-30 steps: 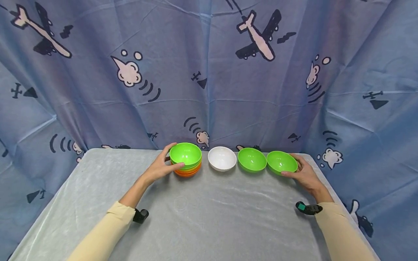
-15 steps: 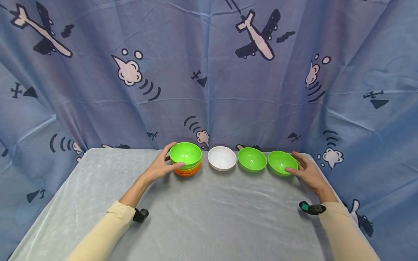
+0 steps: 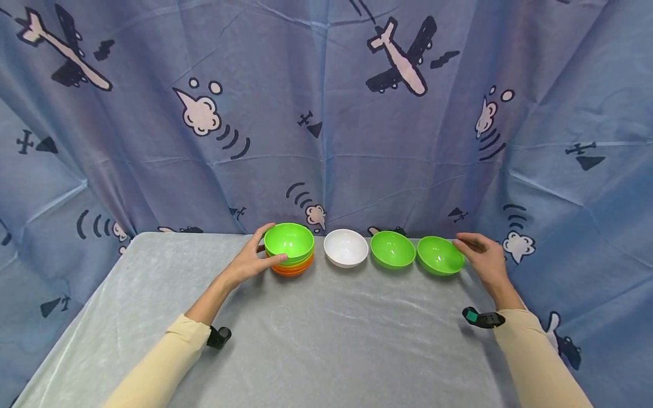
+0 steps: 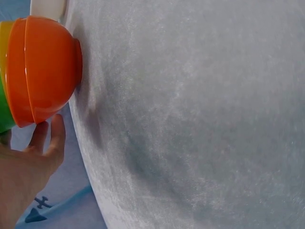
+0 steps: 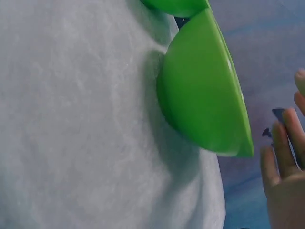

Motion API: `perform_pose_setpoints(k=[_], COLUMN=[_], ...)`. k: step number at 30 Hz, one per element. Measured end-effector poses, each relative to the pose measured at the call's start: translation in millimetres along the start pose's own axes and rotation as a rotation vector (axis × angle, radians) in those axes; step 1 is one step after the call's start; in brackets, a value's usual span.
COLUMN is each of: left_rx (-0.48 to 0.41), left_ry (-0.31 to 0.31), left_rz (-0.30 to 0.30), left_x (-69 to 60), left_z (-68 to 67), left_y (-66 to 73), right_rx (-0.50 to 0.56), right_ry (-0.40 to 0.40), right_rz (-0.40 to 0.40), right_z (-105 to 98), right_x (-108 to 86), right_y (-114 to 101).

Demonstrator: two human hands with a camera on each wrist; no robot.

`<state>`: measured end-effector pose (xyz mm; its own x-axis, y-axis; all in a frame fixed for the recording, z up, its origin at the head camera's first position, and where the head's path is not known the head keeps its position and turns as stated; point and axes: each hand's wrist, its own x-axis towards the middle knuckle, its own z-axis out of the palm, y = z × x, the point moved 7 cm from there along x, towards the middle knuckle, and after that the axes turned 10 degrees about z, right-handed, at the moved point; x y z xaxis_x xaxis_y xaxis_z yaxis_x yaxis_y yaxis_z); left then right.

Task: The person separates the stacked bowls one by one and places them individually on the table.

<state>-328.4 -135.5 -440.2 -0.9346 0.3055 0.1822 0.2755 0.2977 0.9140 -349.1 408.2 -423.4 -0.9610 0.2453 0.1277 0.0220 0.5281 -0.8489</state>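
In the head view the left hand (image 3: 253, 259) grips the left side of a stack of bowls, green bowl (image 3: 289, 241) on top, yellow and orange ones below. The left wrist view shows that hand's fingers (image 4: 57, 136) against the orange bowls (image 4: 50, 71). To the right stand a white bowl (image 3: 346, 248), a green bowl (image 3: 392, 250) and, at the row's end, another green bowl (image 3: 440, 256). Beside this last bowl is the right hand (image 3: 486, 262), holding nothing; the right wrist view shows a gap between its fingers (image 5: 282, 150) and the bowl (image 5: 202, 90).
A grey cloth (image 3: 326, 334) covers the table, and the bowls stand along its far edge. Behind and at both sides hangs a blue curtain (image 3: 265, 113) printed with planes and clouds. Each wrist wears a small black device.
The right hand has let go of the rightmost green bowl and moved slightly up and right. The left hand and the stack have not visibly moved.
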Motion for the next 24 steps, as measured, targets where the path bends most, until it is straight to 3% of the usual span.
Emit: perform_pose_setpoints(k=[7,15,24], left_rx=[0.001,-0.035,-0.066], left_ry=[-0.008,-0.012,0.023], left_rz=[-0.011,0.007,0.071], left_x=[1.5,1.4,3.2], left_z=[0.1,-0.8,4.4], left_y=[-1.0,-1.0,0.7], right_rx=[0.070,0.270,0.307], right_ry=[0.028,-0.163,-0.271], right_rz=[-0.014,-0.077,-0.131], right_z=[6,40,80], right_x=[0.6,2.2,-5.7], right_y=[-15,-41,-73])
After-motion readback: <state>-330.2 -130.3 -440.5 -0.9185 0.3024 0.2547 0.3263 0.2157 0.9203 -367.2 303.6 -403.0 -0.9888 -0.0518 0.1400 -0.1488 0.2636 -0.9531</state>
